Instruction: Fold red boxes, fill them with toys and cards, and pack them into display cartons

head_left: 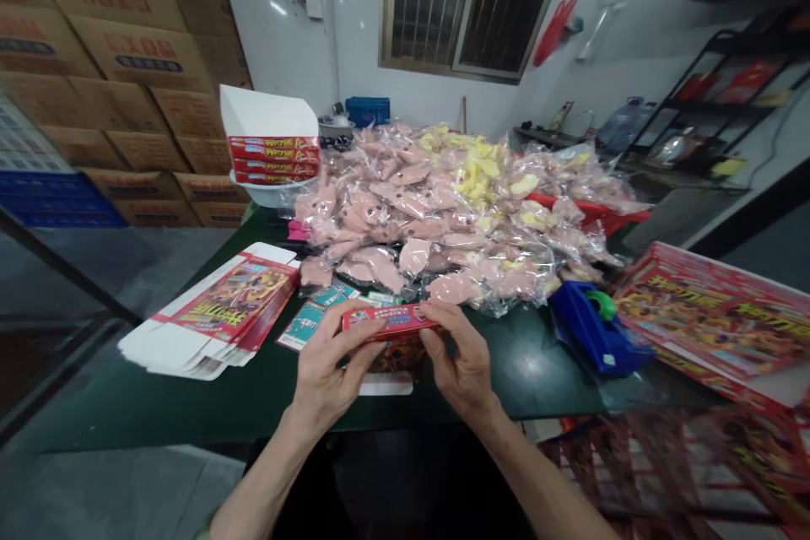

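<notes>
Between my two hands is a small red printed cardboard box (392,319), held at the near edge of the green table. A white flap (386,384) sticks out at its lower side. My left hand (332,359) grips the box's left end, thumb and fingers pressed on it. At the opposite end my right hand (459,354) pinches the box with thumb and fingers. Teal printed cards (316,316) lie just behind my left hand. To the left is a stack of flattened red and white cartons (221,312). What the box contains is hidden.
Bagged pink and yellow pieces (418,202) form a large heap across the table (253,413). A blue tape dispenser (598,333) stands at right, beside larger red boxes (715,312). Several red boxes rise from a white basin (269,192) at back left. Brown cartons (126,51) line the wall.
</notes>
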`<state>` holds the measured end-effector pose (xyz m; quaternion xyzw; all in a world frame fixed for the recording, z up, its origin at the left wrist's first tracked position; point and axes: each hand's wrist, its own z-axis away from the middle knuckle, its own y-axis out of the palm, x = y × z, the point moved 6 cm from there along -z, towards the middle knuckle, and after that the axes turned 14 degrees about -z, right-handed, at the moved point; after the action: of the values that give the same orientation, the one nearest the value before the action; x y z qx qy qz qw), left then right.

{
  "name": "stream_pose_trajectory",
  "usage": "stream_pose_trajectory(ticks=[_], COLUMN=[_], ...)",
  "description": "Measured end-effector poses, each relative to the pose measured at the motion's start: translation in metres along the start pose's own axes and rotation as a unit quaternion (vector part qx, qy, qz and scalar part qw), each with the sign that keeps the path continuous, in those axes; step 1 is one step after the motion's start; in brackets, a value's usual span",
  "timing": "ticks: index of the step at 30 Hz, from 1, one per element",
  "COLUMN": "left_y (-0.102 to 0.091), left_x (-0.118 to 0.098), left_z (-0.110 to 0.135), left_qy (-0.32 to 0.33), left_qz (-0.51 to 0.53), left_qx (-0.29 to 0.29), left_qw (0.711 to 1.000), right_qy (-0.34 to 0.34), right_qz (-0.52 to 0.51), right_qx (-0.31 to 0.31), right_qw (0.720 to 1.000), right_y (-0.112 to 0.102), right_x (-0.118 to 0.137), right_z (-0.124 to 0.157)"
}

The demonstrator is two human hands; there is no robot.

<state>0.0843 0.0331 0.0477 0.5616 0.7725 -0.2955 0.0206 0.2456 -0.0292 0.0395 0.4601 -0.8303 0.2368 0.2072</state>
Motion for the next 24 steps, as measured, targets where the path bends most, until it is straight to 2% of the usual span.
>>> stream_pose_trajectory(ticks=[2,3,5,7,8,10,12,14,18,22,24], left_y=[0.002,0.002,0.005,0.009,0.01,0.013,0.014,0.013,0.012,0.016,0.019], left_x=[0.01,0.016,0.027,0.035,0.038,0.042,0.044,0.044,0.042,0.049,0.055], left_z=[0.003,0.005,0.009,0.011,0.012,0.013,0.014,0.015,0.016,0.017,0.018], left_qy=[-0.066,-0.107,-0.177,-0.211,-0.221,-0.235,-0.243,-0.252,-0.274,-0.31,-0.293], left_qz=[0.017,0.034,0.069,0.084,0.083,0.074,0.062,0.058,0.061,0.086,0.088], left_qx=[-0.02,-0.025,-0.027,-0.015,-0.011,-0.002,0.003,0.006,0.008,0.03,0.033], left_qw=[0.997,0.993,0.981,0.974,0.972,0.969,0.968,0.966,0.96,0.946,0.952], right_qy=[0.039,0.068,0.136,0.195,0.214,0.265,0.342,0.427,0.559,0.63,0.636], right_qz=[0.027,0.062,0.165,0.268,0.297,0.327,0.321,0.289,0.211,0.152,0.128], right_qx=[-0.006,-0.029,-0.119,-0.219,-0.247,-0.266,-0.244,-0.208,-0.174,-0.209,-0.246], right_qw=[0.999,0.995,0.97,0.918,0.897,0.867,0.849,0.831,0.783,0.733,0.72], right_y=[-0.017,-0.036,-0.094,-0.168,-0.203,-0.262,-0.3,-0.316,-0.316,-0.314,-0.315], right_x=[-0.007,-0.014,-0.027,-0.034,-0.036,-0.043,-0.055,-0.071,-0.094,-0.104,-0.107], right_z=[0.005,0.008,0.017,0.029,0.033,0.04,0.044,0.048,0.058,0.067,0.071])
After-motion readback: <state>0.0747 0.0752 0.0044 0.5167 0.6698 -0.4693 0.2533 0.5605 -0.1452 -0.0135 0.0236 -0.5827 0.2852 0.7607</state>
